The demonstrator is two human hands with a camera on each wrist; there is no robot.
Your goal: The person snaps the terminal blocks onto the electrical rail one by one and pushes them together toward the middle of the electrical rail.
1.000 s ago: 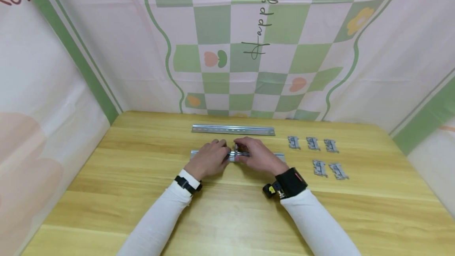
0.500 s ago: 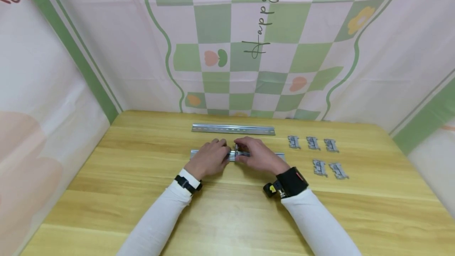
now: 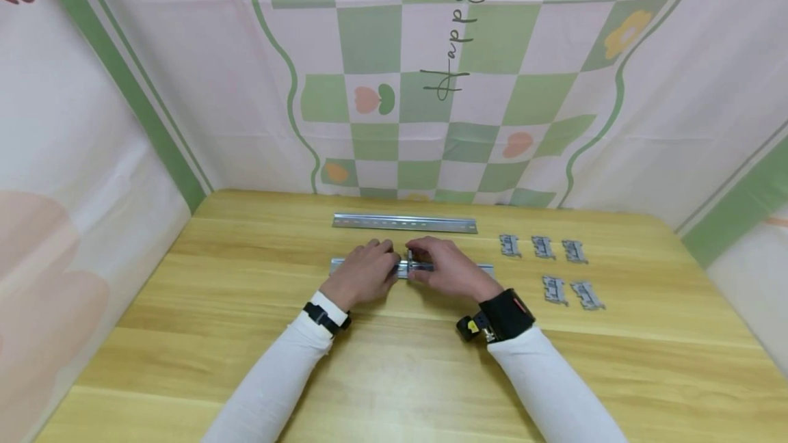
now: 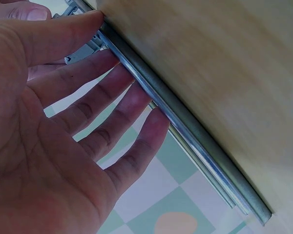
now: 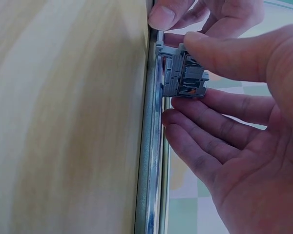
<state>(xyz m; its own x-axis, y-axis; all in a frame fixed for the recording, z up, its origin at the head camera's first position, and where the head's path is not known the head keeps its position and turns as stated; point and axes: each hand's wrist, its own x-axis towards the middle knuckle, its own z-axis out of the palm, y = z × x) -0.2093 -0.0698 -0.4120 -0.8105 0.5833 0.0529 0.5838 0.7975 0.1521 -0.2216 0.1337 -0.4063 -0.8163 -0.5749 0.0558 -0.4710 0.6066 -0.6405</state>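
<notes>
A metal DIN rail lies crosswise on the table under both hands. My left hand holds the rail left of its middle, thumb on one long edge and fingertips along the other in the left wrist view. Between the thumb and fingers of my right hand is a grey terminal block, pinched upright with its foot against the rail. The thumb of the left hand presses the rail close beside the block. From the head view, the hands cover much of the rail and most of the block.
A second slotted DIN rail lies farther back, roughly parallel to the first. Several grey terminal blocks lie flat in two rows on the right side of the wooden table. A patterned curtain hangs behind the table.
</notes>
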